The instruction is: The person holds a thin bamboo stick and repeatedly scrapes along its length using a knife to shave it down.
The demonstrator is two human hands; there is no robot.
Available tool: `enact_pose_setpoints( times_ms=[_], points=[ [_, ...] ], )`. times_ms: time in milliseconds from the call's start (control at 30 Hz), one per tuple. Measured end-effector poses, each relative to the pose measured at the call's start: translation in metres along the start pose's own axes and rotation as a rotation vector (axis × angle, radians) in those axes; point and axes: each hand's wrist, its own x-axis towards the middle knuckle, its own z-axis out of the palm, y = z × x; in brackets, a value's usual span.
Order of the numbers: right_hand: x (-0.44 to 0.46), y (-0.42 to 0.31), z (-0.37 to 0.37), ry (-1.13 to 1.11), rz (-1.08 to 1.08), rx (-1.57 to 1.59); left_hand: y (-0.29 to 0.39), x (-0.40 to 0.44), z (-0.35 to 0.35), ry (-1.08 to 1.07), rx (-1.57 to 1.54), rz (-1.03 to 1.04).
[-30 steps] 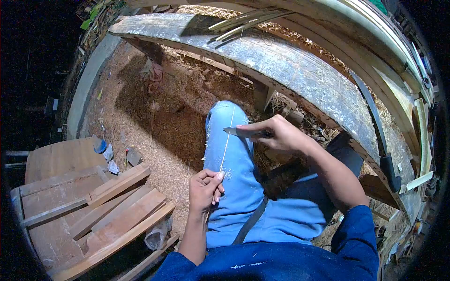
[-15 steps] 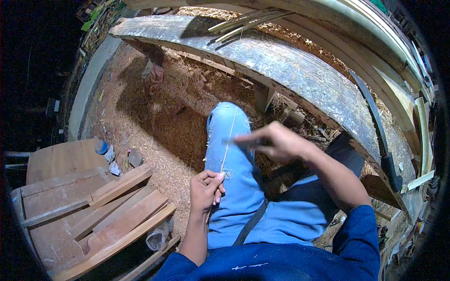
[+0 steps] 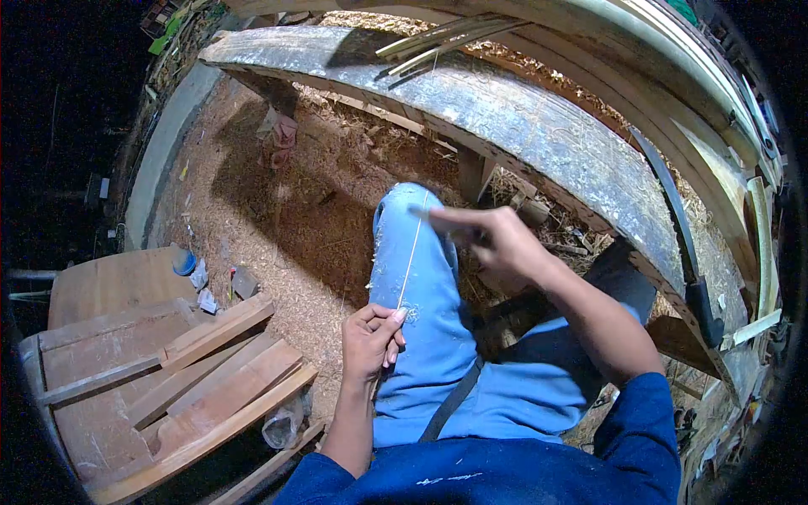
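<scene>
A thin pale strip (image 3: 411, 257) lies lengthwise over the blue trouser leg (image 3: 391, 252), its near end pinched between the thumb and fingers of my left hand (image 3: 373, 341). Above the knee, my right hand (image 3: 497, 240) is closed round a small dark-bladed knife (image 3: 438, 220), with the index finger stretched along it. The blade is blurred and lies at the strip's upper part; whether it touches cannot be made out. Small shavings (image 3: 411, 314) cling to the trouser fabric beside my left fingertips.
A long weathered plank bench (image 3: 505, 109) curves across the top and right, bearing thin strips (image 3: 454, 42) and a long dark-handled blade (image 3: 673, 202). Wooden pieces (image 3: 227, 387) lie at lower left, near a blue-lidded container (image 3: 183, 263). Shavings cover the ground (image 3: 252, 252).
My right hand with the knife has moved up along the strip toward the knee's top. My left hand keeps its pinch in nearly the same place.
</scene>
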Motion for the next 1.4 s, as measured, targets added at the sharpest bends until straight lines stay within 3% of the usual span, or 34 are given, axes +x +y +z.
enact_pose_setpoints(
  times_ms=[67, 133, 167, 200, 300, 333, 400, 467, 533, 600, 633, 667, 733, 767, 867, 900, 1000, 1100, 1133, 1233, 1267, 1367, 1400],
  points=[
    [0.0, -0.011, -0.008, -0.141, 0.185, -0.041, -0.001, 0.0, 0.0, -0.01, 0.004, 0.012],
    [0.0, -0.024, -0.004, -0.552, 0.238, -0.071, 0.0, 0.001, -0.001, -0.009, 0.003, 0.028],
    [-0.007, -0.016, 0.008, -0.424, -0.003, -0.008, 0.0, 0.001, -0.001, -0.009, -0.005, 0.02],
    [-0.006, -0.017, 0.006, -0.426, -0.004, -0.006, 0.0, 0.002, -0.002, -0.01, -0.011, 0.011],
    [0.003, -0.018, -0.005, -0.042, 0.119, -0.02, 0.0, 0.0, -0.002, -0.035, -0.022, 0.022],
    [0.005, -0.019, -0.008, -0.026, 0.297, -0.065, -0.001, 0.0, -0.002, -0.037, -0.021, 0.021],
    [-0.004, -0.01, 0.0, -0.222, 0.18, 0.001, -0.002, 0.0, -0.003, -0.031, -0.009, 0.028],
    [-0.014, 0.0, 0.021, -0.328, -0.11, -0.026, 0.0, 0.001, -0.003, -0.027, -0.013, 0.024],
    [-0.006, -0.019, 0.003, -0.448, 0.152, -0.057, 0.002, 0.001, -0.003, -0.023, -0.013, 0.016],
    [-0.001, -0.011, 0.0, -0.06, 0.137, 0.022, 0.001, 0.0, -0.003, -0.024, -0.002, 0.004],
    [0.003, -0.007, -0.001, 0.067, 0.1, -0.096, 0.0, -0.001, -0.003, -0.027, -0.002, 0.001],
    [0.0, -0.008, -0.003, 0.07, 0.102, -0.099, -0.001, -0.001, -0.003, -0.028, 0.0, 0.005],
    [0.0, -0.039, -0.01, -0.399, 0.364, 0.059, -0.001, 0.001, -0.004, -0.027, -0.001, 0.014],
    [-0.01, -0.004, 0.014, -0.372, -0.033, 0.033, -0.002, 0.001, -0.005, -0.022, -0.003, 0.007],
    [-0.003, -0.026, -0.002, -0.299, 0.133, -0.013, 0.001, 0.001, -0.005, -0.01, 0.008, -0.008],
    [0.005, -0.021, 0.005, -0.003, -0.03, -0.021, 0.001, 0.0, -0.004, -0.006, 0.018, -0.015],
    [0.003, -0.03, -0.012, -0.122, 0.473, 0.016, -0.004, 0.0, -0.006, -0.018, 0.014, -0.005],
    [-0.004, -0.021, -0.007, -0.428, 0.216, -0.026, -0.004, -0.002, -0.007, -0.025, 0.001, 0.012],
    [-0.007, -0.011, 0.004, -0.324, 0.063, 0.013, -0.004, 0.0, -0.006, -0.024, 0.0, 0.014],
    [0.0, -0.016, -0.001, -0.086, 0.127, -0.027, -0.003, 0.0, -0.006, -0.01, 0.011, -0.01],
    [0.004, -0.019, -0.006, -0.07, 0.281, -0.02, -0.002, -0.001, -0.006, -0.013, 0.016, -0.006],
    [-0.003, -0.011, 0.003, -0.341, 0.114, -0.008, -0.001, 0.0, -0.005, -0.014, 0.019, 0.002],
    [0.001, -0.011, 0.009, -0.282, -0.038, 0.01, -0.002, 0.0, -0.005, -0.011, 0.018, -0.001]
  ],
)
